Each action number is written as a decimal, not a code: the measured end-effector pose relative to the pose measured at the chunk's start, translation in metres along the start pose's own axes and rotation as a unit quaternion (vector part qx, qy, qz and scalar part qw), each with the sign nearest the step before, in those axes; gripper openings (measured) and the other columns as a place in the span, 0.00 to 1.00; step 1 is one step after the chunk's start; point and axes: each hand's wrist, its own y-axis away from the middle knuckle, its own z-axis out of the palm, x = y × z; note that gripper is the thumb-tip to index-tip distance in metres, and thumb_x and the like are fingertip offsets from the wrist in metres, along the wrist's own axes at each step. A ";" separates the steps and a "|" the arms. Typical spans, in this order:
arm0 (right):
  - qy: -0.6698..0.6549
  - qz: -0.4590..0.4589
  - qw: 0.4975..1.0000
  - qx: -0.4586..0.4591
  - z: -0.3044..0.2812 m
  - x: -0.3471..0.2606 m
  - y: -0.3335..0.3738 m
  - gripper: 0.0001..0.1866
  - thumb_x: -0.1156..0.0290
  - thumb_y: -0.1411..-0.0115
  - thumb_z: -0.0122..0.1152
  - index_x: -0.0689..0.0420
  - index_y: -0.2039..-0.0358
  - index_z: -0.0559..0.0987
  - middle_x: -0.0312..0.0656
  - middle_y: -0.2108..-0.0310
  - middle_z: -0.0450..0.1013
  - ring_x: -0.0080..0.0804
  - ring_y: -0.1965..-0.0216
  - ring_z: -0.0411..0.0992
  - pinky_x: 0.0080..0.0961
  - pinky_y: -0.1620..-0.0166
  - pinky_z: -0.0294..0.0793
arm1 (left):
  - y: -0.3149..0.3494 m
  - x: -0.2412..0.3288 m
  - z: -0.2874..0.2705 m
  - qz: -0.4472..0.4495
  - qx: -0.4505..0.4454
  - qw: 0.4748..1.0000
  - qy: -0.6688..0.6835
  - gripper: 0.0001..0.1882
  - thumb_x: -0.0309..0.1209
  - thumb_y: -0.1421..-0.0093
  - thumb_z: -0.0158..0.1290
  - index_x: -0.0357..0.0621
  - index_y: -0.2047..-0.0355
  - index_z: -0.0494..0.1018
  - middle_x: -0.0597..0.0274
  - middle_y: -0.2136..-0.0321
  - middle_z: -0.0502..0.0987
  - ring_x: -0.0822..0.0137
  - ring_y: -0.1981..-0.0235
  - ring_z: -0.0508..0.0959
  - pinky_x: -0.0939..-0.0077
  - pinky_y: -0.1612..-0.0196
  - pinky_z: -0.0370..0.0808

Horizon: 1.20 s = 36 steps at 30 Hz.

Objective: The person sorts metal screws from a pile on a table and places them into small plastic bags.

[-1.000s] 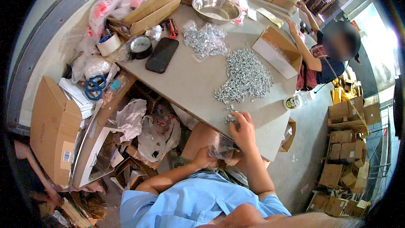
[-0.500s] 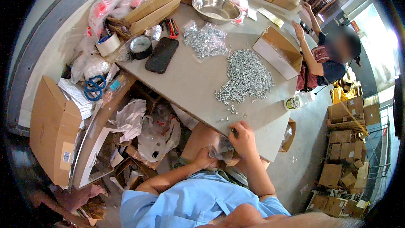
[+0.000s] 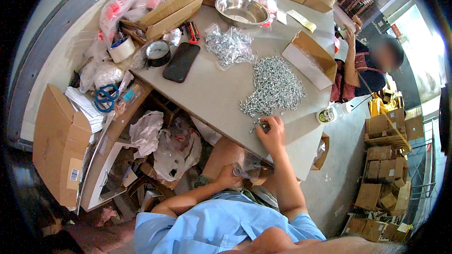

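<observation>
Left hand (image 3: 228, 178) pinches clear plastic bag (image 3: 253, 167) just below edge of grey tabletop (image 3: 207, 95), likely for short reach. Right hand (image 3: 271, 134) curled at few stray silvery metal screws (image 3: 257, 123), nearside of main screw heap (image 3: 275, 87); can't tell if pinching any. Heap probably spread for easy picking.

A cluttered grey table (image 3: 207, 96)
A black phone (image 3: 181, 62) lies beside a tape roll (image 3: 158, 61); a steel bowl (image 3: 235, 4) sits farther back, a bottle (image 3: 335, 112) near the right edge
</observation>
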 end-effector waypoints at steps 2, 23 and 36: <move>0.001 -0.009 1.000 0.019 0.005 0.001 -0.002 0.11 0.70 0.55 0.64 0.55 0.69 0.76 0.47 0.66 0.71 0.47 0.63 0.69 0.38 0.60 0.70 | 0.002 0.008 -0.002 -0.009 0.010 1.000 -0.026 0.14 0.32 0.53 0.63 0.39 0.69 0.72 0.56 0.74 0.77 0.66 0.71 0.78 0.70 0.66 0.73; -0.148 0.033 0.965 -0.212 -0.043 -0.036 0.055 0.07 0.74 0.52 0.63 0.61 0.72 0.78 0.43 0.73 0.71 0.33 0.74 0.72 0.25 0.70 0.72 | -0.018 -0.043 0.010 0.038 -0.020 0.997 0.057 0.12 0.33 0.49 0.61 0.38 0.73 0.72 0.59 0.77 0.73 0.68 0.74 0.72 0.70 0.69 0.70; -0.060 -0.102 0.978 -0.173 -0.032 -0.046 0.072 0.07 0.74 0.52 0.61 0.59 0.70 0.77 0.44 0.69 0.71 0.42 0.67 0.71 0.35 0.63 0.72 | -0.017 -0.033 -0.051 0.083 -0.077 0.980 -0.163 0.14 0.33 0.53 0.63 0.39 0.73 0.71 0.59 0.79 0.72 0.69 0.75 0.71 0.74 0.69 0.70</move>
